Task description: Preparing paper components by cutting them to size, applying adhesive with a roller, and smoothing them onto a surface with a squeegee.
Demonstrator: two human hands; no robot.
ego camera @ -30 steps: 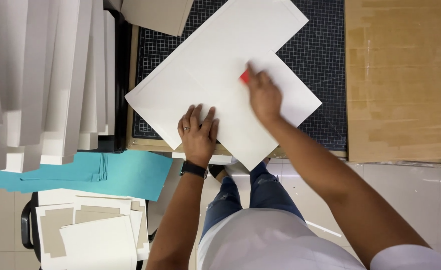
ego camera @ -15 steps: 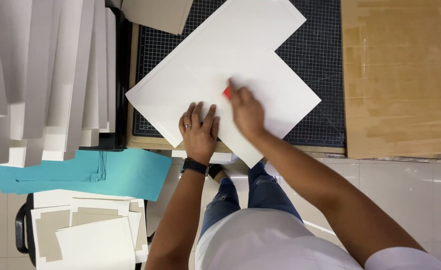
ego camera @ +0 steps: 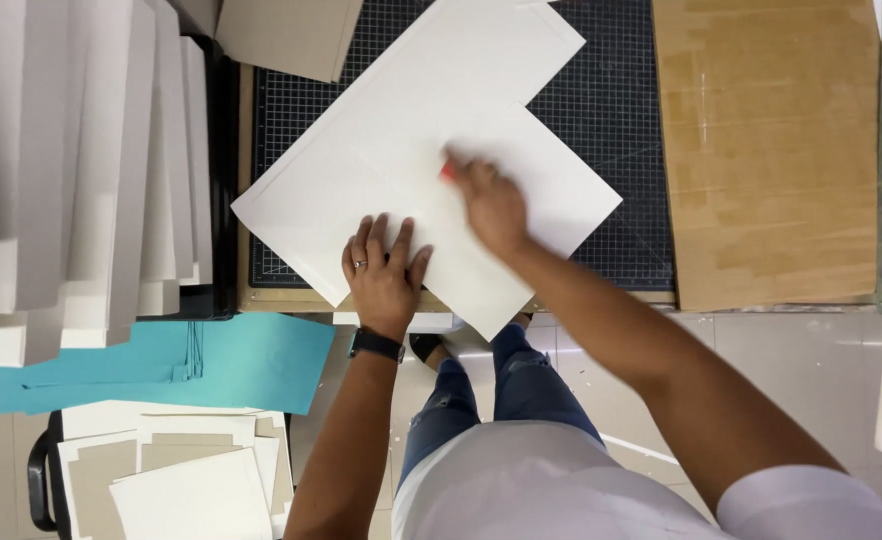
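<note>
Slid leftward across white L-shaped sheet point(ego camera: 431, 170) on gridded cutting mat point(ego camera: 616, 150): right hand point(ego camera: 491, 205), pinching small red tool point(ego camera: 447, 171). Pressing flat, fingers spread, near mat's front edge: left hand point(ego camera: 383, 275).

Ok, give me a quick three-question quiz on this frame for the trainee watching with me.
1. True or false: the left hand lies flat, fingers spread, on the white sheet.
2. What does the white sheet lie on? A) the cutting mat B) the brown cardboard C) the turquoise paper
3. What colour is the small thing at the fingertips of the right hand?

Key
1. True.
2. A.
3. Red; it is too blurred to tell what kind of thing it is.
</note>
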